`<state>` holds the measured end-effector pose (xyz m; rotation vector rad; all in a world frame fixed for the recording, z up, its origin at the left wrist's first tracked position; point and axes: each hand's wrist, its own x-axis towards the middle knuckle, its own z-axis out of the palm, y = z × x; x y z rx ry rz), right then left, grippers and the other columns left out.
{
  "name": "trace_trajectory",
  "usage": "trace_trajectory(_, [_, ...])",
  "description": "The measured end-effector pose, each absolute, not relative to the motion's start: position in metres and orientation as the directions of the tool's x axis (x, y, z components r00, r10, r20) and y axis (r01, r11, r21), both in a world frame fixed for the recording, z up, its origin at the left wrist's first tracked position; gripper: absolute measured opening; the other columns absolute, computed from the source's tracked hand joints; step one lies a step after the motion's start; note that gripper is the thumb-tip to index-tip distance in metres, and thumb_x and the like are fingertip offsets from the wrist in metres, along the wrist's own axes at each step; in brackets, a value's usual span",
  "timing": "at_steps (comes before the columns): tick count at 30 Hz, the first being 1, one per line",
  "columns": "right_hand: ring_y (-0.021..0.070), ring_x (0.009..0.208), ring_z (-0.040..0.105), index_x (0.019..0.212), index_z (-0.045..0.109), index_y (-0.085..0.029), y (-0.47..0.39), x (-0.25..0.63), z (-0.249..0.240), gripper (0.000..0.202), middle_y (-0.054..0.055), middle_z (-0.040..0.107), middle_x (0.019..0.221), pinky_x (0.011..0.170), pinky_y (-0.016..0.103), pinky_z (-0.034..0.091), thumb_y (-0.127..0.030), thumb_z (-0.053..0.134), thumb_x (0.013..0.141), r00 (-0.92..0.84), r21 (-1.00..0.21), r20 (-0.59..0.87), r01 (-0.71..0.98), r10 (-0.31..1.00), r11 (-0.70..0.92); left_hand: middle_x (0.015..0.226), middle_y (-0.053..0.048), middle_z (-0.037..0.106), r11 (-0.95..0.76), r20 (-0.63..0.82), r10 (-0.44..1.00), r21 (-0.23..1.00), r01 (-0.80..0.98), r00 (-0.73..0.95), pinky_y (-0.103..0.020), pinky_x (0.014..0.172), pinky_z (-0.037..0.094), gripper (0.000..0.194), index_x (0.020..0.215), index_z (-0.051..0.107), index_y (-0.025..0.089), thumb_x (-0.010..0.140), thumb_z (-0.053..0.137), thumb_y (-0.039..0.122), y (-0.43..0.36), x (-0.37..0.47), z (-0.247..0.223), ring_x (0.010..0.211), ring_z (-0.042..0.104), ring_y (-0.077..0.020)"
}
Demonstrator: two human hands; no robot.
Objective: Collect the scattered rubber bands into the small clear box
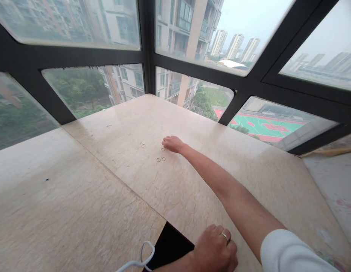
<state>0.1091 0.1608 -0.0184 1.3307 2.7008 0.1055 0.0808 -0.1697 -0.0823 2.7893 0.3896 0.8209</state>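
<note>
My right hand (172,144) reaches far across the pale marbled stone ledge (121,124), its fingers curled together low over the surface. One small thin gold-coloured ring (163,149) lies right beside its fingers, partly under the hand. Just nearer to me, two similar rings (161,159) lie side by side, and another ring (143,145) sits apart to the left. Whatever the right fingertips hold, if anything, is hidden. Close to my body, my left hand (215,249) is closed in a fist, with a silver ring on one finger. The inside of this fist cannot be seen.
A white cable (133,263) loops by a black flat area (171,247) at the ledge's near edge. A seam (116,173) crosses the stone, and a small dark speck (45,180) lies left. Dark-framed windows (148,56) rise behind. A patterned surface (334,204) borders the right.
</note>
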Motion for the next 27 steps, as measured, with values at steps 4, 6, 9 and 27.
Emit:
trace_trajectory(4, [0.0228,0.096,0.058,0.095,0.063,-0.013,0.154,0.123,-0.017,0.017,0.014,0.064,0.104,0.071,0.03,0.043,-0.017,0.049,0.086,-0.573,0.106,-0.136,0.803,0.808,0.587,0.072,-0.004,0.047,-0.928,0.491,0.348,0.298,0.221,0.799,-0.031,0.052,0.032,0.017,0.07,0.048,0.016,0.077,0.057,0.029,-0.168,0.079,-0.075,0.067,0.047,-0.0179])
trace_trajectory(6, [0.0229,0.092,0.06,0.091,0.063,-0.014,0.15,0.132,-0.016,0.014,0.014,0.065,0.102,0.067,0.028,0.043,-0.019,0.054,0.082,-0.539,0.081,-0.157,0.828,0.827,0.555,0.072,-0.004,0.047,-0.922,0.487,0.361,0.314,0.226,0.796,-0.031,0.052,0.033,0.017,0.069,0.048,0.016,0.076,0.058,0.028,-0.168,0.078,-0.073,0.067,0.047,-0.0178])
trace_trajectory(9, [0.0211,0.084,0.061,0.084,0.063,-0.015,0.14,0.149,-0.015,0.012,0.012,0.066,0.097,0.061,0.026,0.041,-0.022,0.06,0.076,-0.475,0.012,-0.163,0.876,0.865,0.483,0.074,-0.005,0.048,-0.911,0.463,0.377,0.342,0.231,0.802,-0.031,0.054,0.036,0.017,0.069,0.048,0.016,0.076,0.058,0.027,-0.168,0.078,-0.072,0.068,0.048,-0.018])
trace_trajectory(27, [0.0081,0.049,0.047,0.071,0.034,-0.022,-0.071,0.282,0.009,0.01,-0.003,0.053,0.06,0.047,0.019,0.038,-0.025,0.032,0.081,0.067,-0.78,0.102,0.625,0.993,0.038,0.082,-0.008,0.055,-0.912,0.476,0.366,0.354,0.206,0.8,-0.034,0.067,0.045,0.013,0.08,0.057,0.016,0.083,0.045,0.014,-0.168,0.071,-0.056,0.074,0.05,-0.0187])
